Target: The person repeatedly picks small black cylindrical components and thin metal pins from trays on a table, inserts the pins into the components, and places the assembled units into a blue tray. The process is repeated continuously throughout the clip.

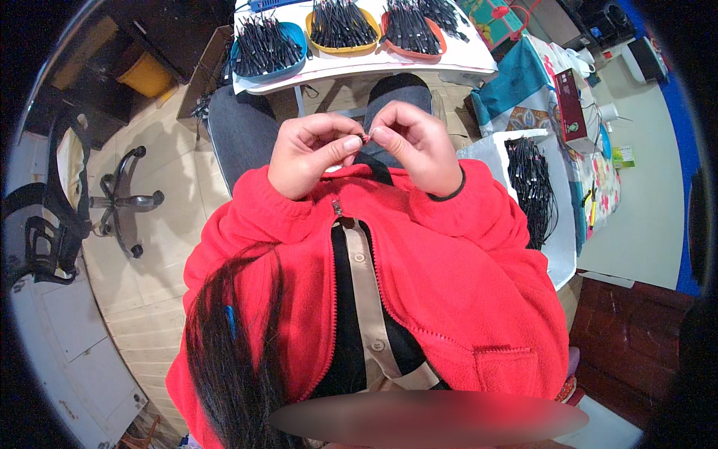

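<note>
Both hands meet in front of my red jacket, above my lap. Between the fingertips is a thin black cable end with short reddish wires (366, 139), mostly hidden by the fingers. My left hand (310, 156) pinches it from the left with thumb and forefinger. From the other side, the thumb and forefinger of my right hand (420, 148) close on the reddish wires. Whether the two hands hold one cable or two pieces, I cannot tell. Something small and white shows below the left thumb.
Ahead, a white table (471, 63) carries a blue basket (301, 66), a yellow basket (344, 49) and an orange-red basket (416, 55), all full of black cables. At right stands a white foam box (566, 263) with more black cables (529, 187). A wheeled chair (131, 201) is at left.
</note>
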